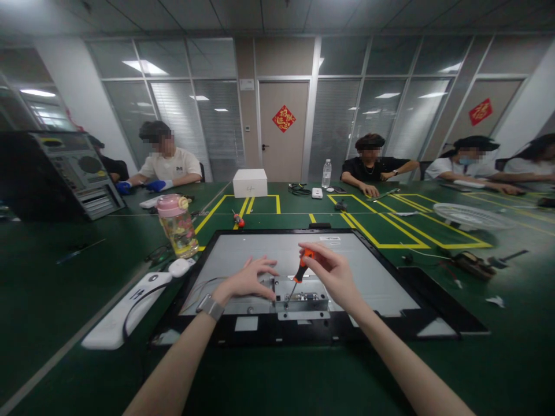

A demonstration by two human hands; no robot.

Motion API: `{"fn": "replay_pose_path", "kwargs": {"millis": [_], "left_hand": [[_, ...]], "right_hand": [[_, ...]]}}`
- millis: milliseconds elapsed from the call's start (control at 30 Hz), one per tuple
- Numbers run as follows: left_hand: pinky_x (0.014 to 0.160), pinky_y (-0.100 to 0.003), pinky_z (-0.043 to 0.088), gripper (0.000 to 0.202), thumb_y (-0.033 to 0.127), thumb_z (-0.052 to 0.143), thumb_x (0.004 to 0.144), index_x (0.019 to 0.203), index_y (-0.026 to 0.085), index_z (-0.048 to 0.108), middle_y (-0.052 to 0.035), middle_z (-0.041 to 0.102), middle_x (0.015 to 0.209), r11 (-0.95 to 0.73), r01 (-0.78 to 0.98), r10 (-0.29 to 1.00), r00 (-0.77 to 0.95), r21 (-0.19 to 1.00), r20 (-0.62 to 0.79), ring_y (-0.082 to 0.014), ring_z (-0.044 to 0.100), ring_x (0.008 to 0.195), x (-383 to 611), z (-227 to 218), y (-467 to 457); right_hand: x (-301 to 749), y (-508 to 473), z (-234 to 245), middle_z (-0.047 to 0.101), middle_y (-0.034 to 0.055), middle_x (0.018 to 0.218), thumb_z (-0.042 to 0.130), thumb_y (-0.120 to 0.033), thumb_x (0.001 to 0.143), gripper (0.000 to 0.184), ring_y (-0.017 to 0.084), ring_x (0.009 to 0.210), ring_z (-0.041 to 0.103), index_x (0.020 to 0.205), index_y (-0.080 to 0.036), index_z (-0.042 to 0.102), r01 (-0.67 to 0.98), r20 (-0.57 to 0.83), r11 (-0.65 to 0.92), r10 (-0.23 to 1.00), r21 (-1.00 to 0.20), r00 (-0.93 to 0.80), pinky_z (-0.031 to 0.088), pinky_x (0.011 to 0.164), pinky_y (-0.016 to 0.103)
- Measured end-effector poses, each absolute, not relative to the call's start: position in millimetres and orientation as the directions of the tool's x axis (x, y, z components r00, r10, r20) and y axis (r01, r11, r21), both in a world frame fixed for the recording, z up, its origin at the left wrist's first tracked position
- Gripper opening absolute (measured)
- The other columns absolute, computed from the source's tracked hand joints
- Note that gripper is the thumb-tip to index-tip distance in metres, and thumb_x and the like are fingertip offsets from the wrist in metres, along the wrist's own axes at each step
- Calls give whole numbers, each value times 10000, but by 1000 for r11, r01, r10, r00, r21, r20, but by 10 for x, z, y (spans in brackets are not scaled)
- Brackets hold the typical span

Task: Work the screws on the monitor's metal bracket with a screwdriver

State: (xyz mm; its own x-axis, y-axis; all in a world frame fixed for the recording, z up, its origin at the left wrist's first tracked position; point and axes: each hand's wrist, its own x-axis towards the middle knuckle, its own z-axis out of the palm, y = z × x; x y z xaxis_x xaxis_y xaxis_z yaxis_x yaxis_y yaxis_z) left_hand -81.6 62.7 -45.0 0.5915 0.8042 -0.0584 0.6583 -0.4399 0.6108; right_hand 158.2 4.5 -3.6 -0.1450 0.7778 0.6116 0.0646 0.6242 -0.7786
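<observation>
An orange-and-black screwdriver [300, 271] is pinched by its handle in my right hand [336, 276]. It tilts, and its shaft points down into a silvery metal bracket [321, 306] fixed near the close edge of a flat display panel [377, 277]. Whether the tip sits in a screw is too small to tell. My left hand [247, 282], with a watch on its wrist, lies over the panel just left of the bracket. Its fingers are spread, and the thumb is at or very near the bracket's side. The panel has a grey back and a black frame, and rests on the green table.
At left stand a white power bank [125, 312] with a black cable, a pink-lidded bottle [177, 225] and a computer case [65, 173]. Behind the panel lie a red tool [238, 219] and a white box [250, 183]. Several people sit across the table.
</observation>
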Motion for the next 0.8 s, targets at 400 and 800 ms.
{"fn": "replay_pose_path", "kwargs": {"millis": [400,800], "left_hand": [[1161,-524,-92,622,569,820,547,1102,336,661,-21,392,1492,-432,651,805,590,624,-59,-302,154,1445,-815,-446,623],[1163,-516,-97,574,549,809,579,1091,335,663,-20,404,1483,-442,646,801,596,623,-49,-294,167,1443,-816,-451,626]], "right_hand": [[1596,28,-24,644,42,916,670,-308,815,240,200,821,634,1049,-264,694,140,639,646,763,-751,-91,535,786,361],[1594,16,-87,634,56,982,637,-340,842,220,215,910,608,1042,-272,697,141,650,653,757,-744,-69,515,835,374]]}}
